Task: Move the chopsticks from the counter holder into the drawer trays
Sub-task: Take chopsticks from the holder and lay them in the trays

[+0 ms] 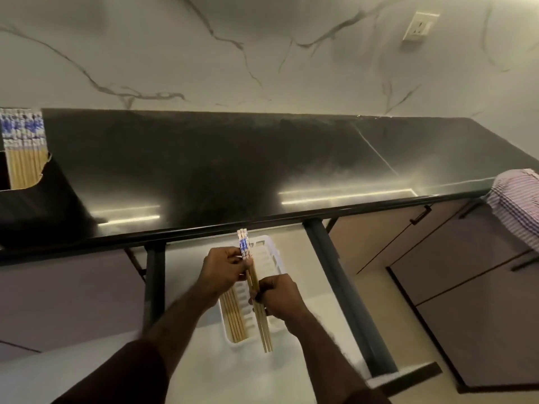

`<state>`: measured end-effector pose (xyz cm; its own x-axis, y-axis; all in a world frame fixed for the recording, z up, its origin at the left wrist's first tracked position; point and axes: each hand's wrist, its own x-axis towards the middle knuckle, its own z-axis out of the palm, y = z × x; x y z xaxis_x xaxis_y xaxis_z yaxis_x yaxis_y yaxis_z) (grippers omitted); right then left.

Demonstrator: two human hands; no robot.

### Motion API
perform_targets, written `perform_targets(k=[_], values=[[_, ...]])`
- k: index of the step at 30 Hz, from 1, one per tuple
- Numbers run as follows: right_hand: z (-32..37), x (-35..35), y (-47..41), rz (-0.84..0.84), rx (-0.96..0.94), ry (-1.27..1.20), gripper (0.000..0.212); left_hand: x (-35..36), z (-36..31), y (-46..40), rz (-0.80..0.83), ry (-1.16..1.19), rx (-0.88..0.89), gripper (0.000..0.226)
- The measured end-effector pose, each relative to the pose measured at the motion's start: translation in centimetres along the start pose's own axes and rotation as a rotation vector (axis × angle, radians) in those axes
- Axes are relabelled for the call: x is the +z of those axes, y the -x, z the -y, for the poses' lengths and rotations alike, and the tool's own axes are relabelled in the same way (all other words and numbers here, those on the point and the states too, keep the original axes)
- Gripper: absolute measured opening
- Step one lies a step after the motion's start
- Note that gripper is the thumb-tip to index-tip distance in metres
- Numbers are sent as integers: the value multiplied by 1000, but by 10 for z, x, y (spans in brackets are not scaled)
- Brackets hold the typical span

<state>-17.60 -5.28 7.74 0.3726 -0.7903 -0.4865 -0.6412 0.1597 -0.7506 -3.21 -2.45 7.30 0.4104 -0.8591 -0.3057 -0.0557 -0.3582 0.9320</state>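
Observation:
A small bundle of wooden chopsticks (266, 335) with blue-and-white patterned tops is held over the open drawer. My left hand (223, 271) pinches the bundle near its patterned top. My right hand (277, 295) grips it around the middle. Below them a white slotted tray (272, 256) lies in the drawer, with several chopsticks (233, 320) lying in its left slots. At the far left of the black counter, a dark holder (38, 205) holds several more chopsticks (24, 147) standing upright.
The drawer (294, 357) is pulled out under the black counter (233, 164), with dark rails on both sides. A striped cloth (517, 199) hangs over the counter's right end. Closed cabinet doors stand to the right, and a wall socket (420, 26) sits on the marble wall.

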Motion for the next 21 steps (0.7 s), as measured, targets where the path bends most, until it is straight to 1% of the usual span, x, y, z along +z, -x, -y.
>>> perform_targets(k=[3, 7, 9, 12, 14, 18, 20, 21], values=[[-9, 11, -31, 33, 96, -15, 18, 4, 25, -22, -2, -116, -15, 7], [-19, 24, -64, 64, 182, -3, 13, 6, 54, -45, 0, -357, -20, 1], [-23, 30, -78, 70, 212, 20, 8, 8, 66, -56, -4, -453, -31, 9], [-26, 38, -98, 80, 241, 56, 8, 10, 79, -65, -8, -500, -45, 12], [-26, 44, -107, 72, 253, 88, 10, 11, 89, -72, 12, -544, -29, 15], [-26, 57, -122, 32, 278, 207, 21, 9, 101, -81, 78, -662, 27, 23], [-27, 63, -125, 7, 275, 293, 23, 9, 107, -84, 147, -792, 69, 27], [-28, 67, -125, -11, 267, 342, 23, 10, 110, -84, 152, -847, 81, 29]])
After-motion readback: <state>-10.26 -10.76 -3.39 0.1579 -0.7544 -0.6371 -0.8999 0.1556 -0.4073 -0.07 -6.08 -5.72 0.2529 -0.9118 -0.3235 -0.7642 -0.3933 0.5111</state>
